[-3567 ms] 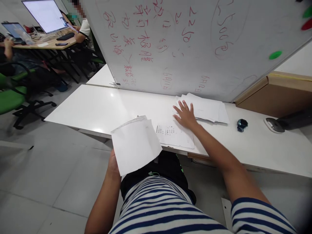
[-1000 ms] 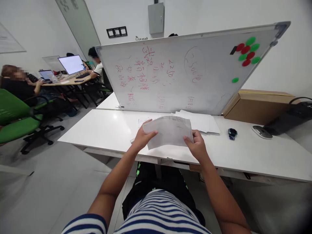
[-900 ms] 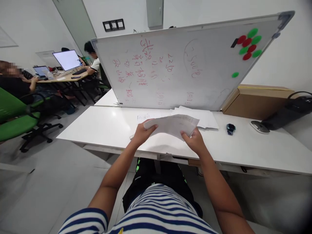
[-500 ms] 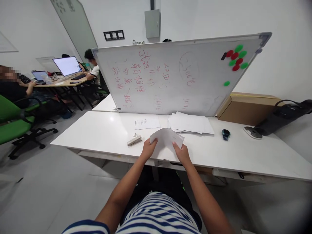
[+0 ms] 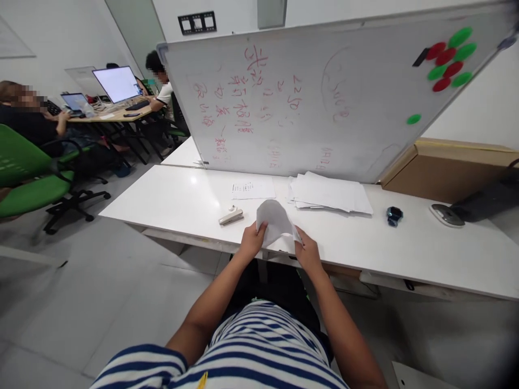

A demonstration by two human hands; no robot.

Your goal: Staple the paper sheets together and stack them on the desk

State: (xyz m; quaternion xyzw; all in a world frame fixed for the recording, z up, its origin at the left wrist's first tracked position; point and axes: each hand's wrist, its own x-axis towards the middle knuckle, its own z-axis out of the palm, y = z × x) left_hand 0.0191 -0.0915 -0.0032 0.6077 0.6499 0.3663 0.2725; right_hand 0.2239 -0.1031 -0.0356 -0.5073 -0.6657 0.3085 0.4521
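Some white paper (image 5: 273, 219) bends into a curve between my hands, over the front edge of the desk; whether it is one sheet or several I cannot tell. My left hand (image 5: 252, 241) pinches its left side, with the thumb on the near face. At its right side, my right hand (image 5: 308, 253) is closed on the edge. A pale stapler (image 5: 231, 217) lies on the desk to the left of my left hand. Behind the held paper rest a printed sheet (image 5: 253, 188) and a loose stack of white paper (image 5: 332, 193).
A whiteboard (image 5: 300, 108) with red writing and round magnets stands along the desk's back. To the right are a watch (image 5: 394, 215), a computer mouse (image 5: 446, 215) and a cardboard box (image 5: 438, 170). Two people sit at a desk far left, near a green chair (image 5: 36, 189).
The paper has gone from a wide, opened fold to a tighter upward curl between my hands. My view has tilted down and come nearer the desk.
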